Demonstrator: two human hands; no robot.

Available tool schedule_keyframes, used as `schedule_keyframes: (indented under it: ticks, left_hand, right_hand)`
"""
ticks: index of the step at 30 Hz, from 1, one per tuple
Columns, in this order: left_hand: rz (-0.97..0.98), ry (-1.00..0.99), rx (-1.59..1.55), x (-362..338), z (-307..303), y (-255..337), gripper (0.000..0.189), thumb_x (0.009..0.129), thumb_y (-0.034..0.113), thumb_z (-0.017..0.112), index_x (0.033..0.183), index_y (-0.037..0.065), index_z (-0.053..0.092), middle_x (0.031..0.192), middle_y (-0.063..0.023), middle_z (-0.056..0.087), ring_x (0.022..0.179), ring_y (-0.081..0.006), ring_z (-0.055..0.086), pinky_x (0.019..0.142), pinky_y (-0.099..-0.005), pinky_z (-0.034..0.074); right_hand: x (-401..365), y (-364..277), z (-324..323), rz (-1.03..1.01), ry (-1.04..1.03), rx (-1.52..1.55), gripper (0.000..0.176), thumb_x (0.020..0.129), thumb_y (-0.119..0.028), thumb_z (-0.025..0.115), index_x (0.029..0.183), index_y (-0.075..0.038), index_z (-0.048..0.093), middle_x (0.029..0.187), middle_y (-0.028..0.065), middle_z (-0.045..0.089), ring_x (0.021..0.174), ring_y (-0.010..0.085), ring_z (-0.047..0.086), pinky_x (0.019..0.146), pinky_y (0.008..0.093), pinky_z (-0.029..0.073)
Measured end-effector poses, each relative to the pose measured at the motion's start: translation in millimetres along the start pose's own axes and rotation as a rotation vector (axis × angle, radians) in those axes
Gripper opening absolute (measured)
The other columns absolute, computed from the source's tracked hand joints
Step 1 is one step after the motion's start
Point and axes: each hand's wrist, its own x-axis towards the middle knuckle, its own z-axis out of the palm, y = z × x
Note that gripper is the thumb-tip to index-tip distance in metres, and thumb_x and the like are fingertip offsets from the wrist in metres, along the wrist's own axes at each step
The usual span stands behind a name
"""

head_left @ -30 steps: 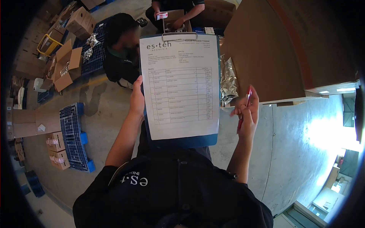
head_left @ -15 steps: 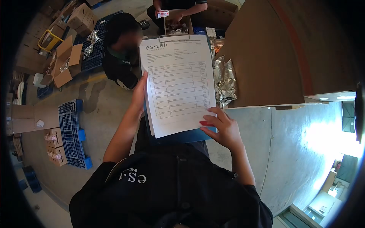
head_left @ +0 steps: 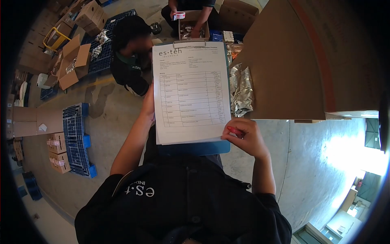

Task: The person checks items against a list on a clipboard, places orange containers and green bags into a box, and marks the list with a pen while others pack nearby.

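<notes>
A blue clipboard with printed sheets under its metal clip is held upright before my chest. The top sheet carries a table and the "es·teh" heading. My left hand grips the clipboard's left edge, its fingers hidden behind the board. At the lower right corner of the sheets is my right hand, closed with thumb and fingertips at the paper's edge. A small red object, perhaps a pen or marker, is held in that hand.
A large cardboard box stands close on the right, beside silver foil pouches. One person crouches ahead left; another person's hand reaches into an open carton. Blue pallets and cartons are left.
My right hand has moved slightly right and down, its fingers closing at the sheets' corner. The papers now lie straighter on the clipboard. The far person's arm reaches deeper into the carton.
</notes>
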Motion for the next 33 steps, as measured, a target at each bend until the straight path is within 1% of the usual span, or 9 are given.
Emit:
schedule_keyframes:
  ticks: [8,16,18,20,24,26,28,29,33]
  left_hand:
    - [0.034,0.049,0.296,-11.8,11.9,3.8,0.032,0.089,0.021,0.043,0.111,-0.002,0.048,0.1,-0.0127,0.057,0.084,-0.0171,0.06,0.071,-0.0277,0.049]
    - [0.067,-0.057,0.184,-8.9,8.7,-1.1,0.03,0.086,0.015,0.048,0.109,-0.003,0.049,0.098,-0.0115,0.058,0.085,-0.0161,0.059,0.072,-0.0266,0.048]
    - [0.042,0.119,0.349,-31.4,49.5,14.1,0.031,0.085,0.017,0.05,0.108,-0.003,0.049,0.097,-0.0107,0.058,0.084,-0.0163,0.058,0.073,-0.0268,0.047]
    - [0.048,0.029,0.424,-30.8,44.1,13.0,0.034,0.083,0.021,0.056,0.107,-0.002,0.05,0.097,-0.0104,0.058,0.084,-0.0166,0.058,0.073,-0.0271,0.047]
    - [-0.042,-0.027,0.336,-27.5,61.8,13.0,0.043,0.08,0.024,0.061,0.11,-0.003,0.045,0.098,-0.014,0.057,0.087,-0.0197,0.058,0.075,-0.03,0.048]
    - [-0.069,-0.098,0.385,-29.9,66.9,10.5,0.038,0.081,0.029,0.059,0.101,-0.003,0.053,0.093,-0.0109,0.059,0.08,-0.0149,0.058,0.072,-0.0256,0.046]
    - [-0.076,-0.113,0.41,-29.4,68.9,8.5,0.038,0.082,0.029,0.059,0.1,-0.004,0.054,0.091,-0.0107,0.06,0.079,-0.0145,0.058,0.072,-0.0252,0.046]
    - [-0.076,-0.119,0.435,-27.6,69.9,8.2,0.037,0.082,0.029,0.059,0.099,-0.004,0.054,0.089,-0.0104,0.06,0.078,-0.014,0.058,0.071,-0.0249,0.046]
    - [-0.1,-0.155,0.473,-24.0,67.0,8.7,0.035,0.084,0.027,0.056,0.101,-0.003,0.054,0.096,-0.0099,0.059,0.084,-0.0136,0.056,0.076,-0.0252,0.044]
  right_hand:
    - [16.4,-8.9,-36.6,-0.07,-0.131,0.285,0.012,0.06,0.002,0.07,0.066,-0.001,0.06,0.071,0.0017,0.053,0.062,0.007,0.048,0.05,0.0203,0.033]
    - [25.9,-72.4,-75.1,-0.273,-0.134,-0.077,0.009,0.064,-0.001,0.067,0.066,0.0,0.058,0.071,0.0031,0.056,0.06,0.0096,0.051,0.048,0.0193,0.036]
    - [34.2,-66.1,-81.5,-0.45,0.341,-0.447,0.007,0.07,-0.004,0.065,0.07,0.0,0.058,0.072,0.0032,0.057,0.061,0.0088,0.051,0.05,0.0191,0.038]
    - [55.0,-70.1,-94.1,-0.365,0.722,-0.323,0.008,0.076,-0.007,0.062,0.076,0.0,0.058,0.074,0.0038,0.058,0.064,0.0077,0.052,0.054,0.0201,0.041]
    - [133.6,5.9,-146.1,-0.371,0.872,-0.314,0.013,0.081,-0.013,0.057,0.086,0.0,0.06,0.081,0.0057,0.062,0.07,0.0108,0.057,0.062,0.0242,0.045]
    - [160.3,70.0,-157.3,-0.085,0.772,-0.539,0.021,0.08,-0.019,0.058,0.093,-0.002,0.06,0.088,0.0065,0.062,0.077,0.0151,0.058,0.068,0.0276,0.045]
    - [162.9,120.8,-141.8,0.2,0.339,-0.539,0.027,0.079,-0.022,0.058,0.099,-0.003,0.059,0.092,0.0075,0.063,0.083,0.0168,0.058,0.073,0.0296,0.045]
    - [152.7,130.2,-118.9,-0.03,0.277,-0.12,0.028,0.079,-0.017,0.058,0.102,-0.002,0.057,0.095,0.0101,0.061,0.086,0.0167,0.056,0.074,0.0301,0.045]
    - [124.8,107.0,-55.4,0.042,0.263,0.016,0.028,0.079,-0.016,0.058,0.102,-0.001,0.057,0.096,0.0105,0.061,0.087,0.0163,0.056,0.074,0.0299,0.045]
